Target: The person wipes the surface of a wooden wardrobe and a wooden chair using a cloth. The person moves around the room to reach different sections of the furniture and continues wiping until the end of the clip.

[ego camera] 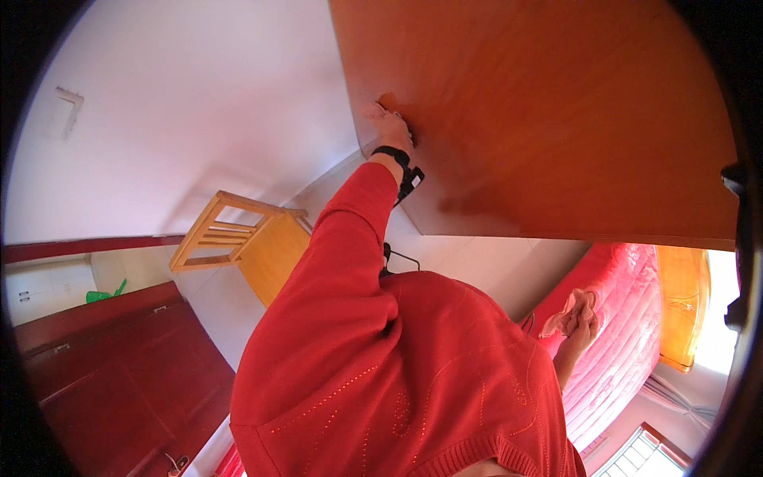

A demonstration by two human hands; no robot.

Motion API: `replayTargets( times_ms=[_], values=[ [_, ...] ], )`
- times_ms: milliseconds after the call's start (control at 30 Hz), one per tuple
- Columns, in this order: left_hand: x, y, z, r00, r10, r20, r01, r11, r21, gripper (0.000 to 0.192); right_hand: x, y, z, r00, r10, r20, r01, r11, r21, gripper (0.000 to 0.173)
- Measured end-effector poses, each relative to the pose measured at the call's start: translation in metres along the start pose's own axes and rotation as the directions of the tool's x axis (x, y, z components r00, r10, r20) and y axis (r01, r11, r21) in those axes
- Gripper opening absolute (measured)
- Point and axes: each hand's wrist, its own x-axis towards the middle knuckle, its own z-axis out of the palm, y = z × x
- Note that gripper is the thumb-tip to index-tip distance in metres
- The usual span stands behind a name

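Note:
My left hand (392, 128) reaches forward against a large, glossy reddish-brown wooden panel (536, 119), near its left edge. A small dark shape shows beside the fingers, and whether anything lies under them is hard to make out. Around that wrist is a black band (391, 153), with a black device (411, 183) bearing a white label close by. Low on the right side, my right hand (577, 340) grips a crumpled pinkish-brown cloth (572, 313), seen against a pink quilted bed cover (626, 334).
At left, a wooden chair (268, 244) stands by the white wall (208, 107). A dark red door (131, 375) is at lower left, with a green object (104, 295) beyond it. The bed's yellowish wooden headboard (682, 310) and a barred window (641, 456) are on the right.

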Motion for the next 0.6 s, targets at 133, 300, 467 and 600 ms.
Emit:
replayTargets(
  times_ms=[133, 300, 467, 600],
  values=[
    [-0.045, -0.026, -0.011, 0.95, -0.309, 0.038, 0.311, 0.945, -0.104, 0.053, 0.001, 0.007, 0.002, 0.995, -0.024, -0.098, 0.021, 0.999, -0.028, 0.015],
    [-0.107, 0.007, 0.021, 0.938, -0.33, 0.111, 0.339, 0.938, -0.077, 0.056, 0.011, 0.016, -0.001, 0.997, -0.064, 0.037, 0.063, 0.998, 0.02, 0.016],
    [-0.181, 0.078, 0.078, 0.964, 0.122, 0.236, -0.16, 0.975, 0.151, 0.059, 0.028, 0.037, -0.001, 0.99, -0.117, 0.074, 0.108, 0.988, 0.111, 0.02],
    [-0.228, 0.132, 0.118, 0.567, 0.71, 0.417, -0.821, 0.443, 0.36, 0.061, 0.038, 0.043, -0.004, 0.961, -0.151, 0.232, 0.089, 0.963, 0.256, 0.021]
  ],
)
